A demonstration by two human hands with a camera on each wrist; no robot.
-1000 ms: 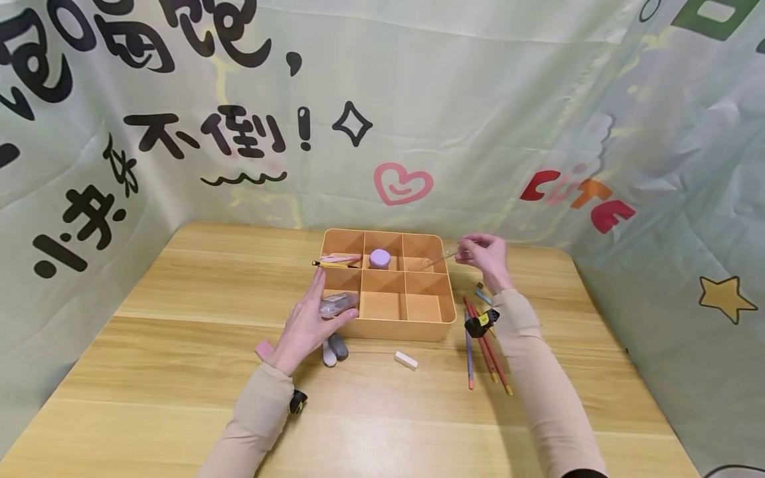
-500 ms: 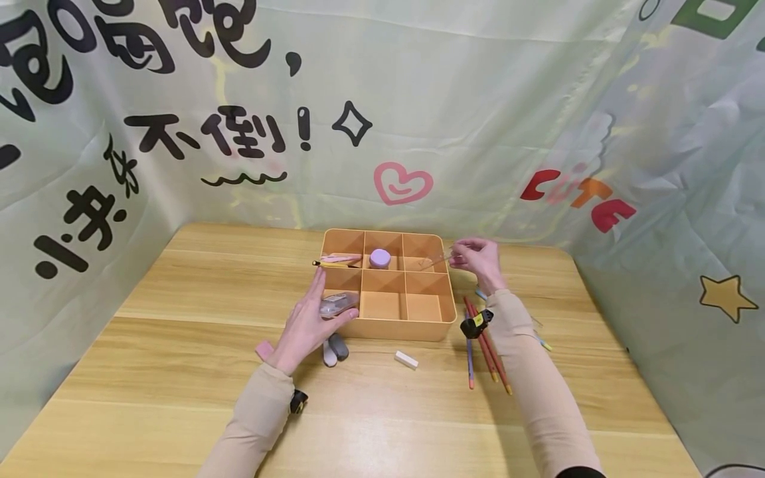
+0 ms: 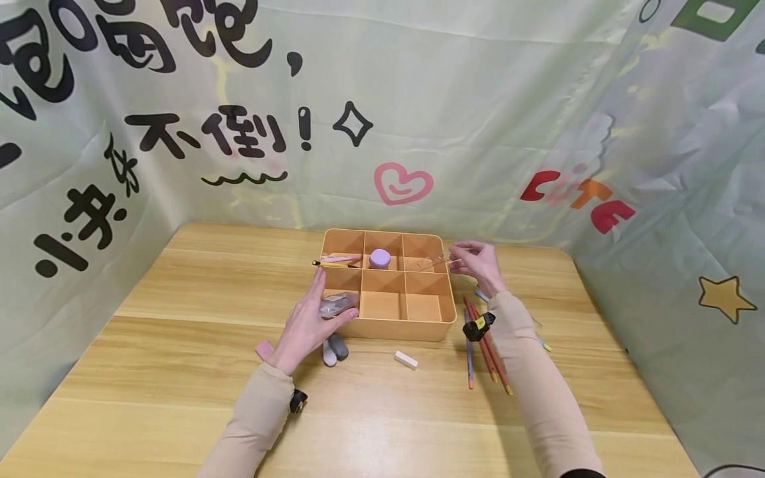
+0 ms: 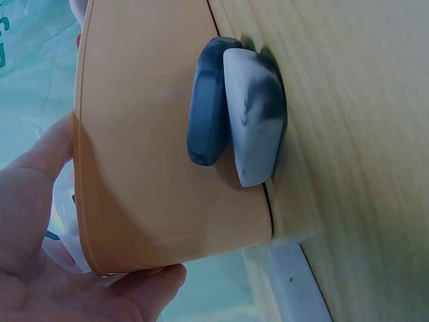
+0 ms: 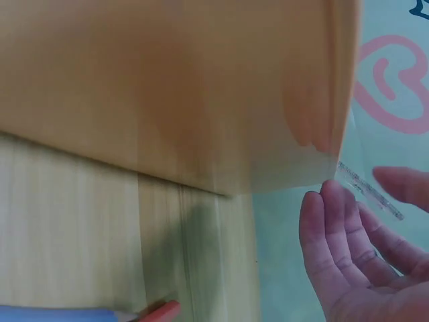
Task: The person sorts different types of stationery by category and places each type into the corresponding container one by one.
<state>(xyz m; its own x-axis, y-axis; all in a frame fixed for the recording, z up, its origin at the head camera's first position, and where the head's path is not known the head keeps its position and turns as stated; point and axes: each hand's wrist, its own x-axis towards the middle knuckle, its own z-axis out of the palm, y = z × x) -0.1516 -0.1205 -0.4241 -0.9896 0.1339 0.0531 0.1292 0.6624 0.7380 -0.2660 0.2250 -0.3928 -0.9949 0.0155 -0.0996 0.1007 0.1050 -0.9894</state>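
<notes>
Where the back right compartment of the peach-orange, rectangular plastic box with six compartments [image 3: 391,330] meets its right rim, a slim, clear, plastic-looking strip [image 5: 373,193] slants across, its inner end dipping into that compartment and its outer end sticking out past the rim. The person's right grip [image 3: 480,267] is at that outer end, thumb and fingers parted on either side of the strip in the right wrist view, with no firm pinch showing; whether they touch it cannot be told.

Judging by its looks, the strip should be light, fairly stiff along its length and slick-faced, so it could slide or twist under a loose hold; being thin and glassy, it might crack if levered against the rim. The best place to take it seems to be its flat faces near the outer end, with a gentle squeeze. Clear against peach, its edges are hard to make out, so its full outline is uncertain.

The left grip [image 3: 307,332] spreads around the near left corner of the box, thumb at the front rim and fingers along the left side. The box looks light and moderately stiff, apt to skid on the wooden bench [image 3: 358,411] if pushed, so a corner, where two walls meet, seems a sensible place to steady it.
</notes>
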